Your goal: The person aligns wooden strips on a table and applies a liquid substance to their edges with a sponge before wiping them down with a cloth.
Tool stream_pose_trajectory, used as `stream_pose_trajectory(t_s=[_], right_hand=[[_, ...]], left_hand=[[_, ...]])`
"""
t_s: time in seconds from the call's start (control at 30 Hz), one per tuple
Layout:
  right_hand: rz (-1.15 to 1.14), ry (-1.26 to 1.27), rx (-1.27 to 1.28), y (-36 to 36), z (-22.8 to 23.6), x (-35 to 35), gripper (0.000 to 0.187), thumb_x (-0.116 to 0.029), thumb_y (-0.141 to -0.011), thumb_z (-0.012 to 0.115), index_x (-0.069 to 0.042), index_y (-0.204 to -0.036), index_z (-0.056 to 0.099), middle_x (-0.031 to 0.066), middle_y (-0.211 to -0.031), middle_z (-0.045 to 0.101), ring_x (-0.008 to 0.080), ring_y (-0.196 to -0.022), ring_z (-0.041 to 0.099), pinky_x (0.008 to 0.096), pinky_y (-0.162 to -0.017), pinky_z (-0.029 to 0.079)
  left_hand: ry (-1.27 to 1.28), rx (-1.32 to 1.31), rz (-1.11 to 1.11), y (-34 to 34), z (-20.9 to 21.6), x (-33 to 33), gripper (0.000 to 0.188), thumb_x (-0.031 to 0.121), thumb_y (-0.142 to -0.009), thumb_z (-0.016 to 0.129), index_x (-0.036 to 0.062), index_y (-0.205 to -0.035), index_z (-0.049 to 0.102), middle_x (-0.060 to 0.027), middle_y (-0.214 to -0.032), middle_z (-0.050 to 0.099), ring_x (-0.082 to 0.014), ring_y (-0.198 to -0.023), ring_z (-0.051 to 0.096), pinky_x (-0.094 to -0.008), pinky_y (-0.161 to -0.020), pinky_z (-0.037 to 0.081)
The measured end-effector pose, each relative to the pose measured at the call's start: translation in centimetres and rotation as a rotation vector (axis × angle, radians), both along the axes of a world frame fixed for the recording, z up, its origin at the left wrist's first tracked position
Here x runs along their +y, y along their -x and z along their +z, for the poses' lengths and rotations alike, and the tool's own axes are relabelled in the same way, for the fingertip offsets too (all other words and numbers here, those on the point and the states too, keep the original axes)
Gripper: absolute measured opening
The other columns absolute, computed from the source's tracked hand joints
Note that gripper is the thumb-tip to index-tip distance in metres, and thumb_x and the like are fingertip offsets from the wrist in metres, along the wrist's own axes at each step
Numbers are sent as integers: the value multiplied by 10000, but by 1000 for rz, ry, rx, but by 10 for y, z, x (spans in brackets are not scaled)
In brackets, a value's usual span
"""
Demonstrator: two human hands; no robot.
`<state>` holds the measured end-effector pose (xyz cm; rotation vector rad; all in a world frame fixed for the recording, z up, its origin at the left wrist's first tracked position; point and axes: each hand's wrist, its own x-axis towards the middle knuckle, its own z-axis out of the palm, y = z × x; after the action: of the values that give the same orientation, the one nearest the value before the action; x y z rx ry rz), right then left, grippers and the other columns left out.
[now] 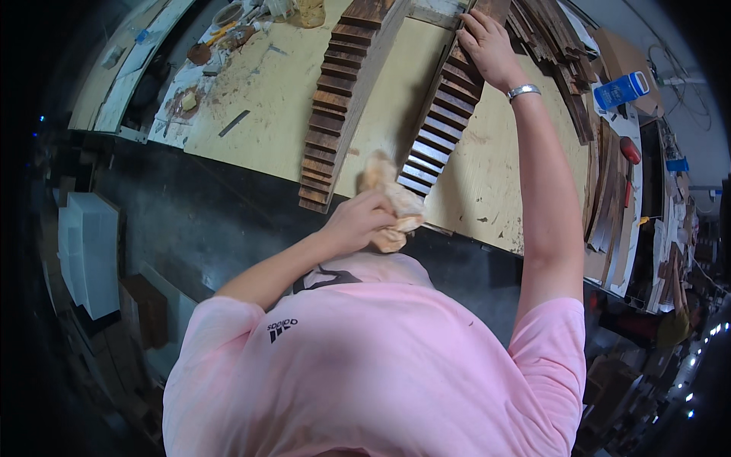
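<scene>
Two long dark brown wooden pieces with stepped, notched faces lie on the pale workbench (266, 114). On the left is the more matte stepped piece (329, 114); the right stepped piece (439, 126) shines on its lower steps. My left hand (361, 221) is closed on a crumpled, stained yellowish cloth (403, 206), at the near end of the right piece. Part of the cloth is smeared by motion. Up at the far end, my right hand (491, 52) grips that same piece, fingers bent over its left edge. The thumb is hidden.
Dark wood strips (552, 53) are stacked along the right, near a blue-labelled container (620, 91) and a red-handled tool (629, 151). Jars (311, 12), a brush and stained paper crowd the far left. A white box (90, 251) stands beyond the bench at left.
</scene>
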<state>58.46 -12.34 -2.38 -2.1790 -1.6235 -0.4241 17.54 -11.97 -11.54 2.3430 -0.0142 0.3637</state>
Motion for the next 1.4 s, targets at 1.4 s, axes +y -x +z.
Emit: stream_pose_trajectory(t_s=[1.4], right_hand=[[-18,30,72,15,15,-1,510,-420,-997,471,-133,-1417,500,119,-1513,416,342,-1389,355,412,-1162,286]], left_hand=[[44,16,550,22,46,150,616,280,-817,774,-15,-1317,569,-219,-1342,578,-347,-1240,558,-389,-1064,421]])
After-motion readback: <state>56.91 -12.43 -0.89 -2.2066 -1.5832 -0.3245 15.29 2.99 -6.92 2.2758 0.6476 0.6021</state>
